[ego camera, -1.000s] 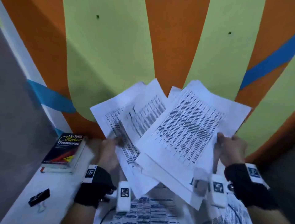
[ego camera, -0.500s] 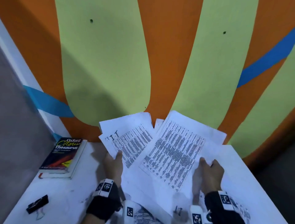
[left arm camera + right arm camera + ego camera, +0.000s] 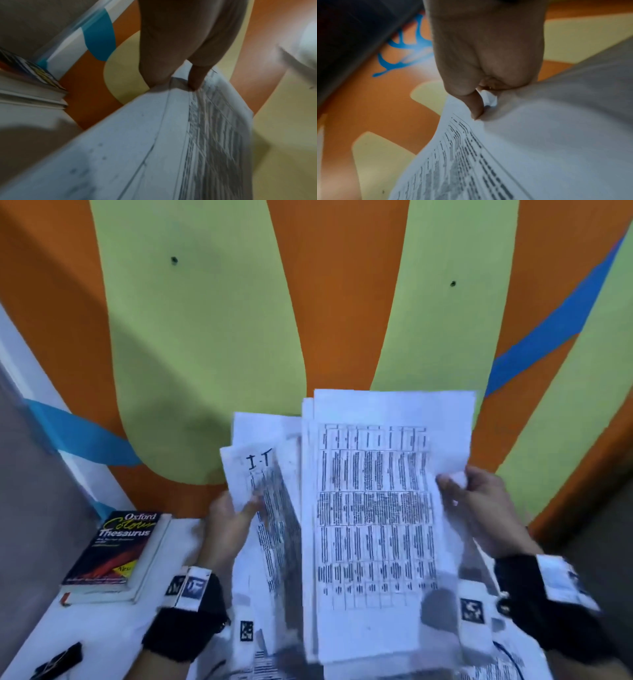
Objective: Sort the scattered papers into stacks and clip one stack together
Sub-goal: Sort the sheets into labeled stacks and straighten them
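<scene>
I hold several printed sheets upright above the white table [image 3: 102, 631]. My left hand [image 3: 233, 518] pinches the left bundle of papers [image 3: 270, 501], whose front sheet is marked "I-T". In the left wrist view the left hand [image 3: 180, 81] grips the top edge of these papers [image 3: 171, 135]. My right hand [image 3: 479, 501] pinches the right edge of the larger stack [image 3: 373, 508] with printed tables. In the right wrist view the right hand [image 3: 481, 105] pinches that stack [image 3: 522, 148] between thumb and fingers. A black binder clip [image 3: 58, 660] lies at the table's near left corner.
An Oxford thesaurus [image 3: 116, 553] lies on the left of the table, against the wall. More printed sheets [image 3: 507, 666] lie on the table under my wrists. The orange and green wall [image 3: 308, 302] stands right behind the table. A grey panel [image 3: 27, 508] stands at the left.
The fanned sheets have been drawn together and turned upright. Both hands moved closer, and the right stack now stands straight instead of slanted.
</scene>
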`<state>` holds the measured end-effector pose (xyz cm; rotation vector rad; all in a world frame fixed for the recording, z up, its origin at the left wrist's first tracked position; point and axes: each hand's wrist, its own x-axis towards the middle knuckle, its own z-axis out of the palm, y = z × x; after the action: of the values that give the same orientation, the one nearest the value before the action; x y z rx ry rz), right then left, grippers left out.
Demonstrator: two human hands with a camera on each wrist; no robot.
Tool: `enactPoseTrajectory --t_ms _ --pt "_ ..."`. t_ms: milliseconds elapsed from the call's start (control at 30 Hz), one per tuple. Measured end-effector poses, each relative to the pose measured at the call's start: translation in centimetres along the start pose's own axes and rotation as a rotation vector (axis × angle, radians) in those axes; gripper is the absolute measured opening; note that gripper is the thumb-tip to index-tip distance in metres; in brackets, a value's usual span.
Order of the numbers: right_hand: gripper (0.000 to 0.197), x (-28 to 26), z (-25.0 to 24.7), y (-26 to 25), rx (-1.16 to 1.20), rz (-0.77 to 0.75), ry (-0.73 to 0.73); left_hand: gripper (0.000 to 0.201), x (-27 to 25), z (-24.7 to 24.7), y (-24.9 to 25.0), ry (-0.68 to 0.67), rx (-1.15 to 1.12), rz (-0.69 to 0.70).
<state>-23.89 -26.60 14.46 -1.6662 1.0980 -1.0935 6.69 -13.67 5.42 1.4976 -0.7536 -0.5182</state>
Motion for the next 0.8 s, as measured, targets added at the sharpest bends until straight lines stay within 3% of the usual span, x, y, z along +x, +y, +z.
enactPoseTrajectory --t_ms 100,200,333,433,500,533,667,733,800 --pt "0.010 -0.2 3.9 2.0 0.095 0.145 -0.127 0.022 -1.1 1.0 1.7 -0.185 -0.128 -0.093" --pt "0.014 0.0 6.8 4.3 0.087 0.205 -0.093 0.019 -1.9 1.3 2.4 -0.293 -0.177 -0.188" --pt "0.016 0.3 8.4 7.5 0.082 0.207 -0.109 0.019 -2.0 0.9 1.6 -0.316 -0.185 -0.276" --pt "0.023 -0.1 9.1 8.9 0.233 0.320 -0.211 0.023 -2.4 0.7 1.7 -0.347 -0.203 -0.321" --pt "0.014 -0.2 9.6 9.6 0.353 0.395 -0.234 0.030 -2.7 0.5 2.1 -0.339 -0.232 -0.302" --pt "0.005 -0.2 9.9 9.8 0.373 0.399 -0.215 0.037 -2.8 0.4 2.4 -0.331 -0.271 -0.302" --pt "0.021 0.4 10.6 8.7 0.276 0.299 0.065 0.070 -3.1 -0.3 3.0 -0.412 -0.476 -0.293" --pt "0.023 0.6 10.5 7.0 0.258 0.206 0.169 0.079 -3.7 -0.4 3.0 -0.429 -0.465 -0.206" --pt "0.031 0.3 10.5 5.1 0.261 0.068 0.220 0.095 -3.9 0.1 2.9 -0.359 -0.327 -0.054"
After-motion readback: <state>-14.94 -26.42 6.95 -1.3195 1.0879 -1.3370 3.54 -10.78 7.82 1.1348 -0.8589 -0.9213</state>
